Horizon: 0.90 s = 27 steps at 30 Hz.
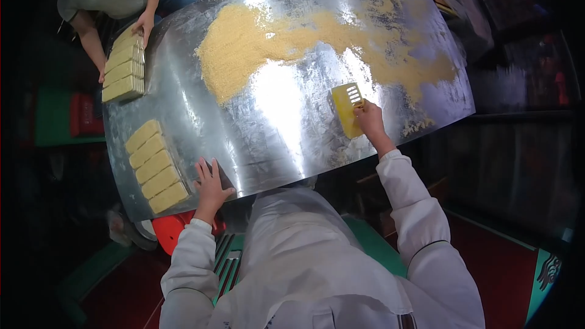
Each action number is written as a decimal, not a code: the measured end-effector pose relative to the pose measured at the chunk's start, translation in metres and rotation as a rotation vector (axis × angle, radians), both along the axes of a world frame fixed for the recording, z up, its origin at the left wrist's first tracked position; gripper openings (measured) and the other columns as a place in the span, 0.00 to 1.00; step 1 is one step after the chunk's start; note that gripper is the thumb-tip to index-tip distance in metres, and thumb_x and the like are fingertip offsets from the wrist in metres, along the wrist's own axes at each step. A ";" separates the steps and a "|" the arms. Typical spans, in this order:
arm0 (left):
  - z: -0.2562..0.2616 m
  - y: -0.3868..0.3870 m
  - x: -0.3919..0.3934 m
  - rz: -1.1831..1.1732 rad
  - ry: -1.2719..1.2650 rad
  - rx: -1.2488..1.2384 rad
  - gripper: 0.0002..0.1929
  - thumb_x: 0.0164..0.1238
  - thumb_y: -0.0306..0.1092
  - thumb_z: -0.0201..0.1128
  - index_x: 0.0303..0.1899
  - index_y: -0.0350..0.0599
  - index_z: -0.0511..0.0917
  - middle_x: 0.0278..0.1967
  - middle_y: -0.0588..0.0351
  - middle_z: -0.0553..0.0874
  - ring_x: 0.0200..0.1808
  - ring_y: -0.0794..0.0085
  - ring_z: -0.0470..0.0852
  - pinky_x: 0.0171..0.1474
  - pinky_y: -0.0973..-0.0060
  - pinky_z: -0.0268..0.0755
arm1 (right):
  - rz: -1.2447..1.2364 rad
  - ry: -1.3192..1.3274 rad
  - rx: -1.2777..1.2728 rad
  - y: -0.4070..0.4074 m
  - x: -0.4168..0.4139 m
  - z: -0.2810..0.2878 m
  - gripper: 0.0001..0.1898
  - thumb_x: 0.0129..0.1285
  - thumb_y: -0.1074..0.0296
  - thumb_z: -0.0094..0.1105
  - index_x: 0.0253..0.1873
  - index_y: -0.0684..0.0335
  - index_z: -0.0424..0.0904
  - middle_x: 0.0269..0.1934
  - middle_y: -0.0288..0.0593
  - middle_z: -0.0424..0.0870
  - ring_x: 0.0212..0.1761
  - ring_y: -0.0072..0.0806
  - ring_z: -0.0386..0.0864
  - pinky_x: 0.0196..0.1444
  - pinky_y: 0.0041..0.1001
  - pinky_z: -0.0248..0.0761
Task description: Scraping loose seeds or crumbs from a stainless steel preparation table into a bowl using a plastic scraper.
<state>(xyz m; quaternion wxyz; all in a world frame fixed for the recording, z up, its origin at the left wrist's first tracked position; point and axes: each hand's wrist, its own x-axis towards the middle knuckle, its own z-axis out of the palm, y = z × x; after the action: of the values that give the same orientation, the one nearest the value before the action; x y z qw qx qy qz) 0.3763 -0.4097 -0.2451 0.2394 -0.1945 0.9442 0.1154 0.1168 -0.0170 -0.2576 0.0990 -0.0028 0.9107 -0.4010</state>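
Note:
My right hand [371,121] grips a yellow plastic scraper [346,116] with slots along its upper part, held over the near right of a shiny metal table [183,77]. Beyond the scraper, yellow crumbly powder [237,50] is heaped at the middle and thins out toward the right. My left hand [212,187] rests with spread fingers at the table's near edge, holding nothing. Just left of it lies a row of pale yellow rectangular blocks [157,169]. What the blocks are made of I cannot tell.
At the far left a co-worker's hands [145,25] hold a stack of similar blocks [123,71]. A red plastic stool [167,233] stands under the near left edge. Clear plastic sheeting [461,4] hangs past the far right corner.

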 end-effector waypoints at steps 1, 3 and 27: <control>-0.001 -0.002 0.002 0.004 -0.021 -0.009 0.58 0.43 0.47 0.78 0.74 0.45 0.46 0.75 0.37 0.37 0.76 0.42 0.36 0.63 0.30 0.52 | 0.043 0.128 0.087 -0.001 -0.008 0.011 0.07 0.59 0.73 0.56 0.41 0.68 0.79 0.32 0.60 0.83 0.33 0.50 0.82 0.37 0.40 0.75; -0.005 -0.004 0.005 0.003 -0.038 -0.022 0.59 0.42 0.47 0.78 0.74 0.46 0.46 0.75 0.37 0.37 0.76 0.42 0.35 0.63 0.31 0.53 | 0.154 0.112 -0.057 -0.020 0.019 0.023 0.07 0.61 0.71 0.56 0.39 0.68 0.77 0.28 0.59 0.81 0.32 0.56 0.80 0.35 0.45 0.73; 0.011 0.002 -0.006 0.054 -0.009 0.012 0.60 0.40 0.48 0.79 0.73 0.42 0.48 0.74 0.34 0.39 0.76 0.42 0.35 0.65 0.31 0.49 | 0.578 0.345 0.292 -0.097 0.074 0.020 0.03 0.59 0.71 0.54 0.38 0.59 0.72 0.25 0.44 0.81 0.26 0.40 0.82 0.26 0.38 0.74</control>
<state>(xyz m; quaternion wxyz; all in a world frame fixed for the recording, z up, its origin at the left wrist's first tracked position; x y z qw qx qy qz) 0.3708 -0.4075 -0.2346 0.2417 -0.2192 0.9367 0.1268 0.1907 -0.1145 -0.2378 0.0525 -0.3136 0.9232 -0.2158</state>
